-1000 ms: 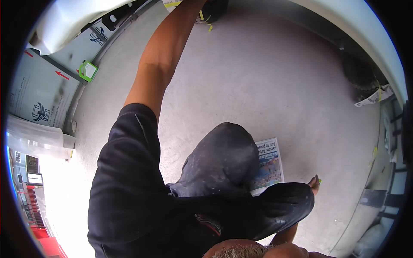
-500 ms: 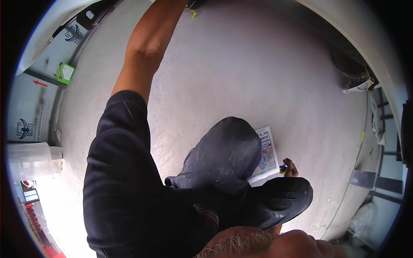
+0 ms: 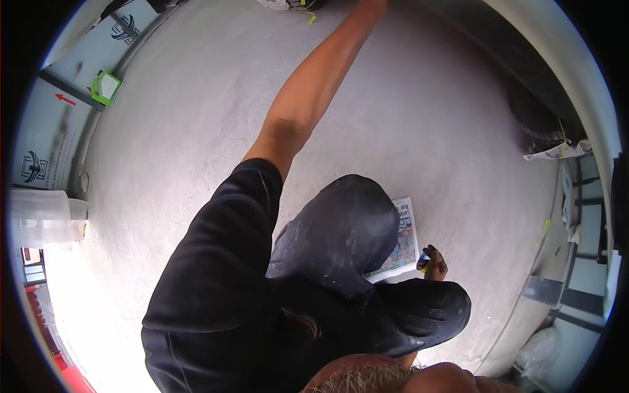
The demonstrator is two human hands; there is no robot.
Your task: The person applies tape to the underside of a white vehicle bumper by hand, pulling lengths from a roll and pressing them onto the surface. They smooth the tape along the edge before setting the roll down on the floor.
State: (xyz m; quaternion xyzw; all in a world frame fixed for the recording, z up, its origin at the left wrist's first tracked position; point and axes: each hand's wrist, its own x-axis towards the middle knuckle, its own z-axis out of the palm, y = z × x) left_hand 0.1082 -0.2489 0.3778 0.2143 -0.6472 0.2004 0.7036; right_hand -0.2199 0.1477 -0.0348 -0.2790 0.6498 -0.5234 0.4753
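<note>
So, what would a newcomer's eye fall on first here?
The left forearm, bare and stretched to the picture's top edge. Then the bright green container by the panels at upper left, and the right hand beside the newspaper, holding something blue and yellow.

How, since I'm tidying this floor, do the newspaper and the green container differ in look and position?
The newspaper shows a headline and coloured picture; the green container has a white label. The newspaper lies flat, partly hidden by a trouser leg, near the right hand; the green container sits beside the panels, well away. Neither is held.
</note>
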